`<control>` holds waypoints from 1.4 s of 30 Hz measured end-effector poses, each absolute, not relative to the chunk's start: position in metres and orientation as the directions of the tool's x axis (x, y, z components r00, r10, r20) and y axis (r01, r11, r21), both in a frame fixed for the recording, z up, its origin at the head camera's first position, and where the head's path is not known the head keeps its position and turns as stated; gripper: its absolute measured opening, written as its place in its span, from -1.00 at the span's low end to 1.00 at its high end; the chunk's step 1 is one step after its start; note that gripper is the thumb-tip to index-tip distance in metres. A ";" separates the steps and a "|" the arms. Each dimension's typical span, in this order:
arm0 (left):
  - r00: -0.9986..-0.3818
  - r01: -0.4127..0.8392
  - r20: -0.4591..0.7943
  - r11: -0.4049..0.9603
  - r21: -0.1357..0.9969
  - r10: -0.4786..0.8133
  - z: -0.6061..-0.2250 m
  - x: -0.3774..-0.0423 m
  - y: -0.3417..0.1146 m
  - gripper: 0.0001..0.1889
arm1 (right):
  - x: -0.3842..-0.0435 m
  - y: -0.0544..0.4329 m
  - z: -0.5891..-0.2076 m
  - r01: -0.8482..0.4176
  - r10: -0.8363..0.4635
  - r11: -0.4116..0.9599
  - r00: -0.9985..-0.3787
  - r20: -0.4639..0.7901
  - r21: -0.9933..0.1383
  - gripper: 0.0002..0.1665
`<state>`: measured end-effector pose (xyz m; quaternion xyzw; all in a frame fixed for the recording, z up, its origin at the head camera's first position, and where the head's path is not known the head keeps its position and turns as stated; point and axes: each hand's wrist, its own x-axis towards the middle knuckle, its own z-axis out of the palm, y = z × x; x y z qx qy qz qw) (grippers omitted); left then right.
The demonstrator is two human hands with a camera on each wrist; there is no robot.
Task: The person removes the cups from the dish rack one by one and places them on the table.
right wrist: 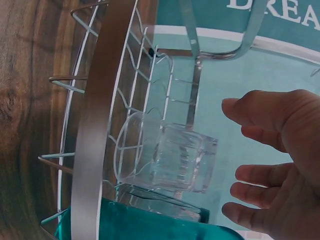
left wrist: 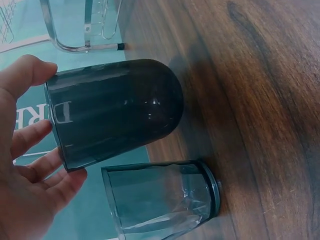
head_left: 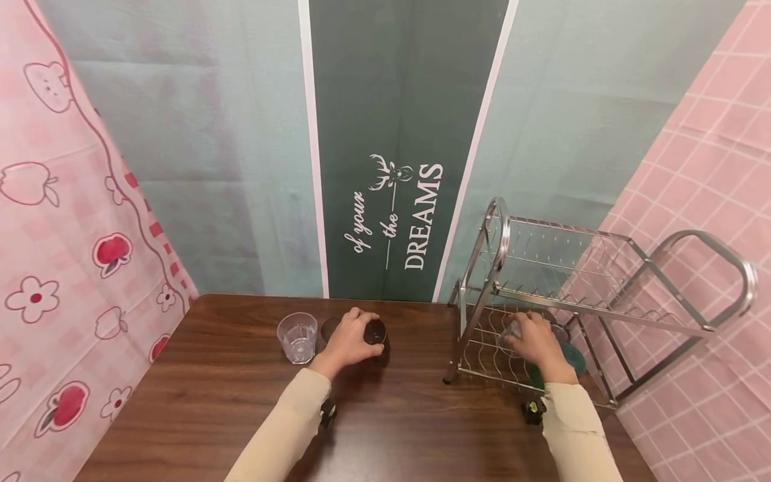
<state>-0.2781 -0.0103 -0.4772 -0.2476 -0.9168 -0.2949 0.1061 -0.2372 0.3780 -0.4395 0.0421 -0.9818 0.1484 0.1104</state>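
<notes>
My left hand (head_left: 349, 338) pinches a dark, round-bottomed tumbler (left wrist: 115, 110) by its rim, thumb on one side and fingertips on the other. Beside it in the left wrist view is a grey-tinted glass (left wrist: 160, 200) with a thick base, partly hidden by the hand in the head view. Left of that a clear faceted glass (head_left: 298, 338) stands upright on the table. My right hand (right wrist: 280, 155) has its fingers spread, a short gap off the base of a clear glass (right wrist: 175, 157) turned upside down on the rack's lower tier.
A two-tier metal dish rack (head_left: 596, 301) stands at the right of the wooden table (head_left: 409, 428). On its lower tier a teal cup (right wrist: 155, 222) and another clear glass (right wrist: 160, 202) sit next to the upturned one. Fabric curtains (head_left: 259, 167) hang behind and at both sides.
</notes>
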 end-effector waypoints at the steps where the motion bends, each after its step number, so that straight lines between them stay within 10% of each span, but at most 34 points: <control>1: -0.856 0.515 0.338 0.707 0.486 0.391 -0.478 -0.278 -0.010 -0.37 | -0.238 0.378 -0.440 -0.110 -0.046 0.953 -0.973 0.226 -0.282 -0.50; 42: -0.911 0.410 0.240 0.805 0.428 0.336 -0.481 -0.293 0.001 -0.36 | -0.257 0.388 -0.467 -0.024 0.009 0.947 -0.995 0.102 -0.321 -0.49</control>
